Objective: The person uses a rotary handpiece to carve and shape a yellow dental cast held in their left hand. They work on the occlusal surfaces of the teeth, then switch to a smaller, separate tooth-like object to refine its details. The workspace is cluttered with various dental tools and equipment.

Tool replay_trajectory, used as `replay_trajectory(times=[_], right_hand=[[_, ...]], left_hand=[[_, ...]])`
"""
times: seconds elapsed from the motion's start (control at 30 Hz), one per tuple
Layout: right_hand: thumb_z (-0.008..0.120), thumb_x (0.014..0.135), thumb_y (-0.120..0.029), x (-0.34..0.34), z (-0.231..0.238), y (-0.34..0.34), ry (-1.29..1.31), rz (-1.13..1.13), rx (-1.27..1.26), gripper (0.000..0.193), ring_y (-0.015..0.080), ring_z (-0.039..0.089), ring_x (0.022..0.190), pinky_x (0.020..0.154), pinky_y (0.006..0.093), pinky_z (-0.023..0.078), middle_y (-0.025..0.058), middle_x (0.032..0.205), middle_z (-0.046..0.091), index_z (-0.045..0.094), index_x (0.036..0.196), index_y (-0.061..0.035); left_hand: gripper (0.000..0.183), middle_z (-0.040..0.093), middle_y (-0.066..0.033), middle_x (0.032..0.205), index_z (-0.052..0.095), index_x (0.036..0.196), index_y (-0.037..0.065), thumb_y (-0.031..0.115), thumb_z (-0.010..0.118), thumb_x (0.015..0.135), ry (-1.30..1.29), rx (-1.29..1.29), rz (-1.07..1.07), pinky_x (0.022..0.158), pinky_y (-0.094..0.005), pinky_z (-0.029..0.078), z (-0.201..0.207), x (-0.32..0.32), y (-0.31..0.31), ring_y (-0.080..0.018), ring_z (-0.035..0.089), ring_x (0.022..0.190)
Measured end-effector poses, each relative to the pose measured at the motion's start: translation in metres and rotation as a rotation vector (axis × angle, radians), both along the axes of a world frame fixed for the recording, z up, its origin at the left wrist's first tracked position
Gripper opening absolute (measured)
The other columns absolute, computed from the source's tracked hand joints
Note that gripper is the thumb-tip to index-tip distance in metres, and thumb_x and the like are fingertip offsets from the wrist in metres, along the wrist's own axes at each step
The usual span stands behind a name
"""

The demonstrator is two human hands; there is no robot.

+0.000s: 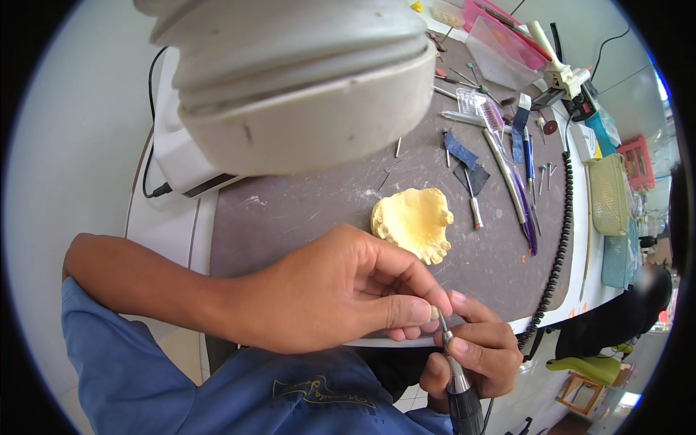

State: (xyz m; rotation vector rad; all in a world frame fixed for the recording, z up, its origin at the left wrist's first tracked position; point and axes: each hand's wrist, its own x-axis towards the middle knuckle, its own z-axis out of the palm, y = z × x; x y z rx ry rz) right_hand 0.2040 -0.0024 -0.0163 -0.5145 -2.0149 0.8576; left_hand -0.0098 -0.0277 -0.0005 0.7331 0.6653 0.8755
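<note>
- A small pale piece (434,312) is sitting just below and right of the frame's centre, mostly hidden by the fingertips; it is probably feeling light, stiff and brittle, and slippery if dusty, so its broadest sides are likely offering the safest hold.
- Your left hand (337,290) is pinching that piece between thumb and index finger, the other fingers curling behind.
- Your right hand (493,354) is gripping a handpiece (464,406) at lower right, fingers wrapping its metal front; it is looking rigid and heavier toward its dark body.
- Its thin metal tip (442,320) is pointing up beside the piece; whether they are touching, you cannot tell here.
- A yellow dental cast (413,220) is lying above your hands on the brown mat (290,217), probably chipping easily at its teeth.
- A pale ribbed hood (304,109) is hanging over the top centre-left.
- A coiled black cord (557,270) is running down the right side.
</note>
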Motion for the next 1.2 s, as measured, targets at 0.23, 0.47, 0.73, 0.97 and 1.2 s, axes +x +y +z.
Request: replay_trajectory(times=[0.23,0.47,0.73,0.97,1.2], right_hand=[[0.080,0.070,-0.006,-0.0002,-0.0013,-0.0011,0.026,-0.014,-0.018,0.033,0.0334,0.066,0.091,0.077,0.0363,0.058,0.0081,0.080,0.061,0.061,0.097,-0.0064],[0.080,0.070,-0.006,-0.0011,-0.0008,-0.0013,0.018,-0.019,-0.021,0.032,0.0334,0.066,0.091,0.077,0.0361,0.058,0.0077,0.080,0.061,0.061,0.096,-0.0065],[0.080,0.069,-0.006,-0.0016,0.0002,-0.0011,0.020,-0.019,-0.041,0.034,0.0340,0.066,0.092,0.077,0.0360,0.058,0.0085,0.080,0.063,0.062,0.097,-0.0063],[0.080,0.068,-0.004,-0.0003,-0.0002,-0.0004,0.019,-0.008,-0.019,0.034,0.0345,0.066,0.092,0.076,0.0360,0.058,0.0087,0.079,0.062,0.062,0.097,-0.0055],[0.080,0.067,-0.003,-0.0027,-0.0013,-0.0006,0.042,0.004,-0.036,0.036,0.0350,0.066,0.093,0.077,0.0371,0.058,0.0091,0.078,0.062,0.060,0.098,-0.0045]], left_hand=[[0.023,0.064,-0.0103,0.100,0.060,0.109,-0.006,0.007,0.059,0.091,0.022,0.006,-0.024,0.082,-0.0229,0.052,0.0012,-0.0010,0.0013,-0.0101,0.061,0.087],[0.022,0.064,-0.0106,0.100,0.060,0.109,-0.007,0.006,0.058,0.091,0.013,0.026,-0.011,0.083,-0.0228,0.051,-0.0015,-0.0003,0.0007,-0.0106,0.062,0.090],[0.021,0.064,-0.0109,0.101,0.060,0.108,-0.006,0.005,0.057,0.091,0.003,0.021,-0.003,0.083,-0.0223,0.051,-0.0019,0.0001,0.0002,-0.0103,0.062,0.090],[0.021,0.065,-0.0109,0.097,0.060,0.108,-0.006,0.007,0.057,0.092,0.013,-0.002,-0.020,0.075,-0.0203,0.051,0.0003,-0.0002,0.0018,-0.0083,0.061,0.082],[0.021,0.066,-0.0119,0.096,0.059,0.109,-0.006,0.006,0.056,0.092,0.029,-0.017,-0.030,0.073,-0.0206,0.052,0.0010,-0.0012,0.0022,-0.0088,0.062,0.081]])
